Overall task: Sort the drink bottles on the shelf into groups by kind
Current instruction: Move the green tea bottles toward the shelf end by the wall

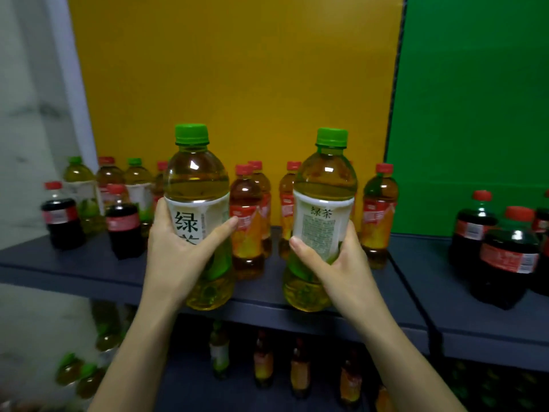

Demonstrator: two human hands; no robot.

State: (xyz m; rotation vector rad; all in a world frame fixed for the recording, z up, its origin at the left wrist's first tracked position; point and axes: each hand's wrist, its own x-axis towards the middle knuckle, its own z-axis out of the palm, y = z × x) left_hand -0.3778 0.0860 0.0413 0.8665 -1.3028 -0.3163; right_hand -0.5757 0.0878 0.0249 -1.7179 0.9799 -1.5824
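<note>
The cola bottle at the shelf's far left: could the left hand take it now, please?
Probably not: the left hand is full, gripping a green tea bottle, though nothing stands before the cola bottle.

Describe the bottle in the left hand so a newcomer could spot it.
Find the yellow panel behind the shelf. Of the green-capped pair held up before it, the left bottle, in the left hand, shows big dark characters; the right bottle shows fine print.

back: yellow panel (237, 69) | right: green panel (475, 99) | left: pale wall (26, 99)

Shop-style shelf (74, 263) of drink bottles (246, 203).
</note>
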